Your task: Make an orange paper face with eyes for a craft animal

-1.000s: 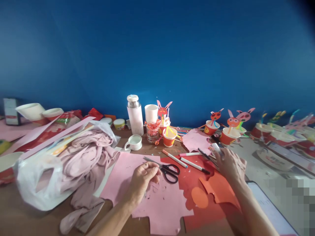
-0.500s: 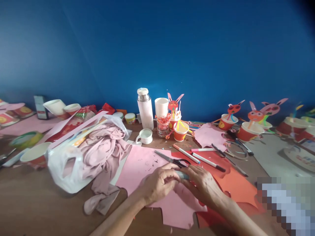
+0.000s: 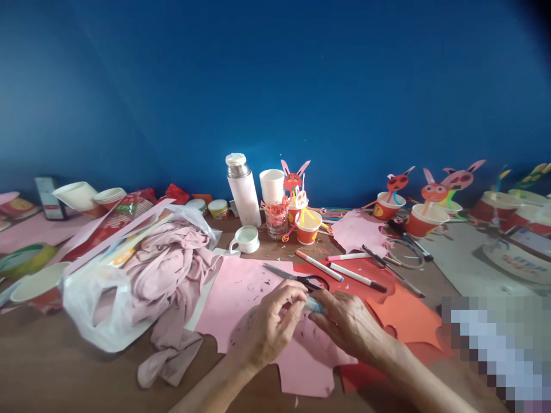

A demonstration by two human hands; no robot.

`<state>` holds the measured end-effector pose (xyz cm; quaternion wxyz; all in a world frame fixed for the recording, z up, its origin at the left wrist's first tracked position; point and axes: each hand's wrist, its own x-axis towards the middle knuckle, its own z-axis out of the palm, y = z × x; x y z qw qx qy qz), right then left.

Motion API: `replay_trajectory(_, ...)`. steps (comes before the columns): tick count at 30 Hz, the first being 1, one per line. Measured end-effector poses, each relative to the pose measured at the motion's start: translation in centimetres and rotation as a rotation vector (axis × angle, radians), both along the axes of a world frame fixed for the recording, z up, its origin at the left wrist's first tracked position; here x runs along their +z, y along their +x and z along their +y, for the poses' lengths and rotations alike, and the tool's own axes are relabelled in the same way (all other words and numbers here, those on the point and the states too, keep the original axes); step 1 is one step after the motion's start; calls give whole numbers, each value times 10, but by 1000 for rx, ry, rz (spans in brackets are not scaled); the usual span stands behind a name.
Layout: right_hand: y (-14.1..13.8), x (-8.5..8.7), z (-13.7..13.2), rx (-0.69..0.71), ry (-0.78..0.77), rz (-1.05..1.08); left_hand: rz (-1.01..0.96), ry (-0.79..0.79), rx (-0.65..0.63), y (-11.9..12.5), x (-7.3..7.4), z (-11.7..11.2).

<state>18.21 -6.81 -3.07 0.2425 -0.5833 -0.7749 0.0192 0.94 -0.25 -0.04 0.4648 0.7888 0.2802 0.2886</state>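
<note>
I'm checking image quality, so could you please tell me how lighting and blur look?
Head view: shadow on the pink paper beside the left hand; far-right cups blurred; upper-right corner dark; lower-right corner pixelated.

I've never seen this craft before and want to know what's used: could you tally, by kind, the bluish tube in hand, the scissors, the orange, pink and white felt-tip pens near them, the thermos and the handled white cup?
Bluish tube: 1
Scissors: 1
Felt-tip pens: 3
Thermos: 1
Handled white cup: 1
Total: 7
</note>
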Motion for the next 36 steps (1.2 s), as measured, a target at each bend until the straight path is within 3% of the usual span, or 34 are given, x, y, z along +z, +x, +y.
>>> replay_trajectory(6, -10, 6, -6, -16, -90, 65, 115, 92, 215, 4, -9, -10)
replay_trajectory(9, -13, 8, -7, -48, -145, 165, 125, 25, 306, 5, -15, -10)
replay_trajectory(14, -14, 9, -7, -174, -179, 588, -47, -187, 299, 9, -22, -7)
replay_trajectory(17, -15, 10, -7, -168, -204, 659, -55, -144, 295, 11, -17, -9)
replay_trajectory(19, -16, 10, -7, -119, -235, 679, 67, -59, 291, 12, -13, -12)
replay_trajectory(22, -19, 10, -7, -83, -235, 657, 253, 61, 280, 11, -10, -16)
replay_trajectory(26, -14, 9, -9, -102, -167, 582, 212, 99, 189, 3, -15, -8)
replay_trajectory(29, 0, 10, -9, -241, -3, 590, 47, -4, 257, -7, -20, 10)
replay_trajectory(31, 7, 9, -8, -330, 68, 521, -126, -71, 437, -11, -21, 22)
replay_trajectory(33, 10, 5, -6, -280, 47, 339, -242, -176, 497, -10, -21, 28)
replay_trajectory(36, 9, -4, 0, -222, 46, 125, -343, -369, 431, -1, -22, 27)
